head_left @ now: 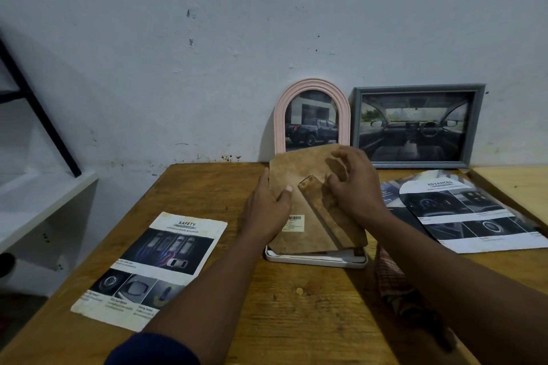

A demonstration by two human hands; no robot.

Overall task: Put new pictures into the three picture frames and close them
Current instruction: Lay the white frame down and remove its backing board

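A white picture frame (314, 261) lies face down on the wooden table (281, 305). Its brown back board (308, 234), with a stand leg and a barcode label, is tilted up above the frame. My left hand (269, 204) grips the board's left edge, thumb on top. My right hand (355, 184) holds its upper right part beside the stand leg. A pink arched frame (311, 89) with a pickup-truck picture and a grey rectangular frame (415, 89) with a car-interior picture lean upright against the wall.
A "Safety" car brochure page (154, 267) lies at the left of the table. Cut "Advanced" brochure pages (462, 210) lie at the right. A checked cloth (397, 284) sits under my right forearm. A white shelf (35, 195) stands to the left.
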